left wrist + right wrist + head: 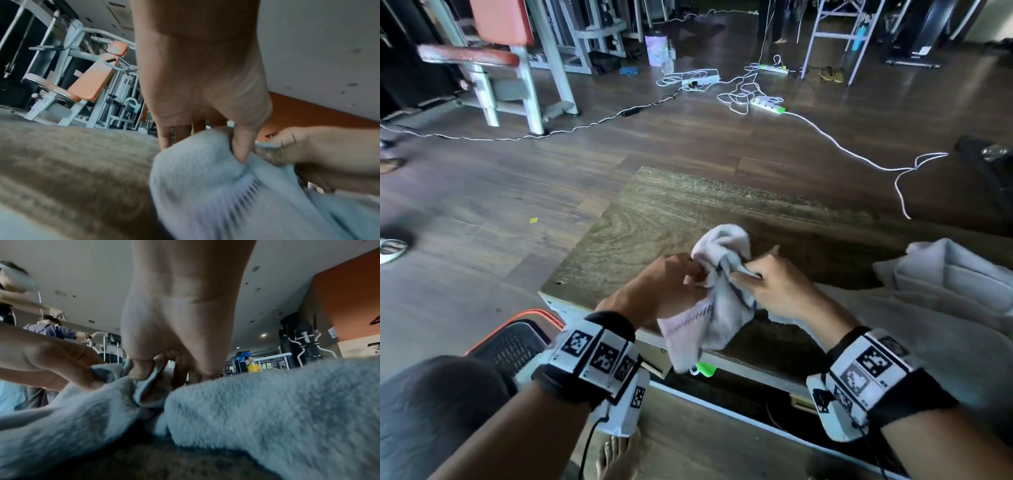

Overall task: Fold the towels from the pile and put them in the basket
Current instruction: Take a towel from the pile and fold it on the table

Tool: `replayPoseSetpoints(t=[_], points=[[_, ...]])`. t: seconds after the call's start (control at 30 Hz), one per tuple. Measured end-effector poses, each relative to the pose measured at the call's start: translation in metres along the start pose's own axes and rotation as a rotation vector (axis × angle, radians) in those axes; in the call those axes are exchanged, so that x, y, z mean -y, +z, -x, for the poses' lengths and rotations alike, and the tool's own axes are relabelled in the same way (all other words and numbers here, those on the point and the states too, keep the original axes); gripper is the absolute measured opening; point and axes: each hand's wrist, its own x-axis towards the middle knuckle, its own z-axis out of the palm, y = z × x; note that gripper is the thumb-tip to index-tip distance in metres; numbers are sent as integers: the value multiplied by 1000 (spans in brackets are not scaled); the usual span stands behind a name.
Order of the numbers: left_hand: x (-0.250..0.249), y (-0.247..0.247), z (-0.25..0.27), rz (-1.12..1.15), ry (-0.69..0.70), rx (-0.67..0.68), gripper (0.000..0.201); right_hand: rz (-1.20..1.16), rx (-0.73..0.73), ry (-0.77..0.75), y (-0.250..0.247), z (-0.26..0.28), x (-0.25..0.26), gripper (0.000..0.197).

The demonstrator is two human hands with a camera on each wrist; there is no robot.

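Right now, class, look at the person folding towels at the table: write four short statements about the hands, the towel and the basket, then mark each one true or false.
1. Both hands grip one towel. True: the left hand and the right hand pinch the crumpled towel together.
2. The towel lies flat and folded on the table. False: it is bunched and held above the table.
3. More towels lie to the person's right. True: the pile sits there.
4. The basket stands on the table. False: the basket is below the table's edge, to the left.
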Motion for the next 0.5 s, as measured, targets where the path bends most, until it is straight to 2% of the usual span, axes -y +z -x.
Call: replayPoseSetpoints(t=[0.07,0.13,0.17,0.27,0.33,0.4,0.5], points=[[8,-12,4,32,-1,-8,5,-21,-52,-41,-4,-1,3,49],[19,-16,9,45,-9,-37,11,38,-118,-53,-8,1,2,47],[21,-16,12,34,-15,-25,10,66,-86,-50,-9,3,2,48],[22,-3,21,84,113,52,15,124,51,-31,3,12,7,45],[20,2,22,125,149,8,17,126,51,-20,8,14,14,42],[15,-6,15,163,84,-32,19,81,65,19,2,10,19,42],[-2,-44,-23,128,71,-141,24,25,-23,51,-34,-17,27,44]])
